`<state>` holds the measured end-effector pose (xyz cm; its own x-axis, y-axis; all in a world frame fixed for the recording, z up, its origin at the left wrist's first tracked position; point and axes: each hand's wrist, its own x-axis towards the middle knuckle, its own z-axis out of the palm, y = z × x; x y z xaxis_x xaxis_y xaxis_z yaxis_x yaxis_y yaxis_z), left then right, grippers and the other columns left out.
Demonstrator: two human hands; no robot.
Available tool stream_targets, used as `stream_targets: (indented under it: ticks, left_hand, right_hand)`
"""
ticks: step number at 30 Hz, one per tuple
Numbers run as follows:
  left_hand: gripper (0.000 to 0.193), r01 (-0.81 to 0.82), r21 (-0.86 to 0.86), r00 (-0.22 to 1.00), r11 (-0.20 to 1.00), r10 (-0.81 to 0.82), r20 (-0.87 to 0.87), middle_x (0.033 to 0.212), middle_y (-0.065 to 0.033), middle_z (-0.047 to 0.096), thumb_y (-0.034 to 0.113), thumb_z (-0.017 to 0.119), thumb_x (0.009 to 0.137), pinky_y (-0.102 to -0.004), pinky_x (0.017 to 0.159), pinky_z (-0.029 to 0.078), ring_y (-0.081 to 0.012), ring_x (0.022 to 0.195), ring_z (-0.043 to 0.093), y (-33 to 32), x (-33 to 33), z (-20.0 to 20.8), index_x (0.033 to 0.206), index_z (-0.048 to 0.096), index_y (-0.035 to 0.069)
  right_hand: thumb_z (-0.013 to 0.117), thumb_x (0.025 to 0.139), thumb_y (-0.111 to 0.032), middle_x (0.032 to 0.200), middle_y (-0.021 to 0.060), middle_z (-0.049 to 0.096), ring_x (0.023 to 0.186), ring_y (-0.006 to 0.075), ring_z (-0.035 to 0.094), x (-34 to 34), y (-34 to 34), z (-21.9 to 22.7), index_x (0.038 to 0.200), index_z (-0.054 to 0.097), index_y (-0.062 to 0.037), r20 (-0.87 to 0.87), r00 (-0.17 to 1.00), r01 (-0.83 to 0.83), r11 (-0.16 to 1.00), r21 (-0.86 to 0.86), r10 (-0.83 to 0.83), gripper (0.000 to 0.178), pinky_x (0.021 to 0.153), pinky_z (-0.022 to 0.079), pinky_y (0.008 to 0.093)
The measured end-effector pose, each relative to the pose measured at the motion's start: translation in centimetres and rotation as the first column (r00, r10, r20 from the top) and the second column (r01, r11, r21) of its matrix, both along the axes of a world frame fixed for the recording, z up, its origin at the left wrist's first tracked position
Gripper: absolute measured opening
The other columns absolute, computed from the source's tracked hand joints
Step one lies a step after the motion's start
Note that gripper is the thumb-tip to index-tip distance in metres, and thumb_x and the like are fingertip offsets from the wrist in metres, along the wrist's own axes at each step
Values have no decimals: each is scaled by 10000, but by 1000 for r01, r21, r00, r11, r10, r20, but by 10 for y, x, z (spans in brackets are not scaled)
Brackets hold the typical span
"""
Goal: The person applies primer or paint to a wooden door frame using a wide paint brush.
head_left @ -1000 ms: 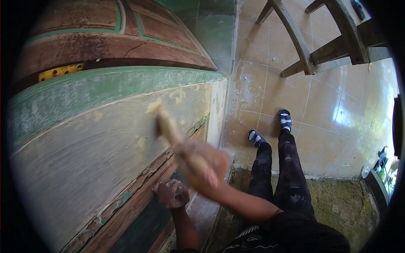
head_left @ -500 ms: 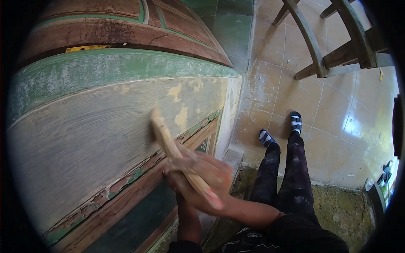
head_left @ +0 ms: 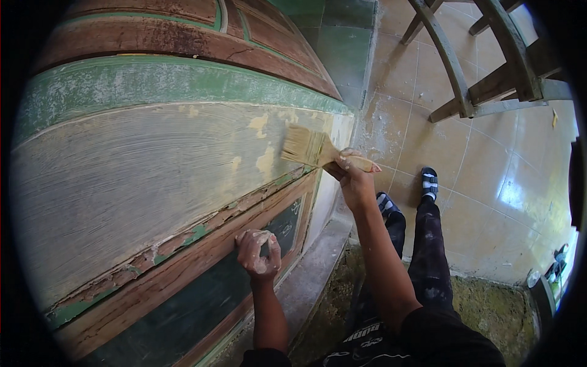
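In my right hand [head_left: 353,178] is a wide flat paintbrush [head_left: 324,147] with pale bristles and a wooden handle with a reddish end. Its bristles point left, over the right part of a grey brush-streaked panel [head_left: 147,165] with yellowish patches; whether they touch it, I cannot tell. My left hand [head_left: 260,252], smeared with pale residue, is at the brown wooden rail [head_left: 202,244] below the panel. Its thumb and fingers curl into a loose ring, and nothing shows inside. Flaking green and brown edging [head_left: 153,257] runs between panel and rail.
A green band [head_left: 153,82] and brown wooden panelling [head_left: 122,40] border the grey surface above. Dark glass [head_left: 183,324] lies below the rail. At the upper right stands wooden furniture [head_left: 452,67] on a tiled floor [head_left: 465,153] with pale splatter. My sandalled feet [head_left: 429,182] are on the tiles.
The brush has moved right and up, from mid-panel to the panel's right part, its bristles swinging to point left. My right arm has moved away from my left hand, which now shows fully.
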<state>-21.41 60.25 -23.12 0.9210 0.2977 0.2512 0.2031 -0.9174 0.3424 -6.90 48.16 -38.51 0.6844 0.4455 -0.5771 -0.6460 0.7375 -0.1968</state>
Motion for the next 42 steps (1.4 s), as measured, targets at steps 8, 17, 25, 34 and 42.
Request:
stream_targets:
  ticks: [8, 17, 25, 34, 42]
  left_hand:
    - [48, -174, -121, 985, 977, 175, -4, 657, -85, 584, -12, 579, 728, -345, 670, 413, -246, 607, 556, -11, -16, 2, 715, 544, 18]
    - [59, -134, -181, 981, 974, 157, 116, 624, -74, 585, -30, 571, 732, -345, 645, 402, -223, 569, 530, -16, -32, 20, 737, 544, 23]
    - [37, -224, -259, 958, 939, 261, 116, 623, -71, 588, 24, 586, 773, -336, 644, 410, -211, 575, 529, -22, -44, 34, 743, 565, 16]
    - [23, -103, -297, 961, 949, 172, 216, 625, -106, 553, 0, 532, 817, -271, 478, 427, -168, 547, 486, -30, -48, 36, 806, 514, 8]
    - [21, -219, -417, 925, 882, 323, 198, 641, -111, 570, 10, 546, 814, -275, 493, 436, -160, 531, 495, -43, -54, 51, 814, 526, 6]
  right_hand:
    - [697, 741, -29, 935, 36, 544, 858, 146, 529, 10, 49, 146, 1010, 551, -50, 221, 961, -203, 964, 170, 164, 306, 776, 433, 280]
    - [639, 793, -76, 781, -15, 537, 629, 76, 451, -19, -4, -9, 950, 538, -96, 1, 997, -83, 995, 63, 83, 188, 587, 373, 229]
    - [669, 767, -19, 774, -15, 494, 612, 66, 458, 34, 48, 204, 887, 532, -97, 269, 963, -122, 930, 348, 26, 198, 501, 359, 206]
    - [567, 831, -30, 721, -42, 506, 487, 4, 335, -24, -17, -32, 1006, 539, -92, -95, 994, -64, 995, -75, 57, 188, 393, 247, 156]
    - [654, 759, -68, 706, -46, 434, 552, 41, 376, 13, 42, 222, 971, 504, -129, 369, 928, -129, 967, 221, 40, 267, 484, 322, 191]
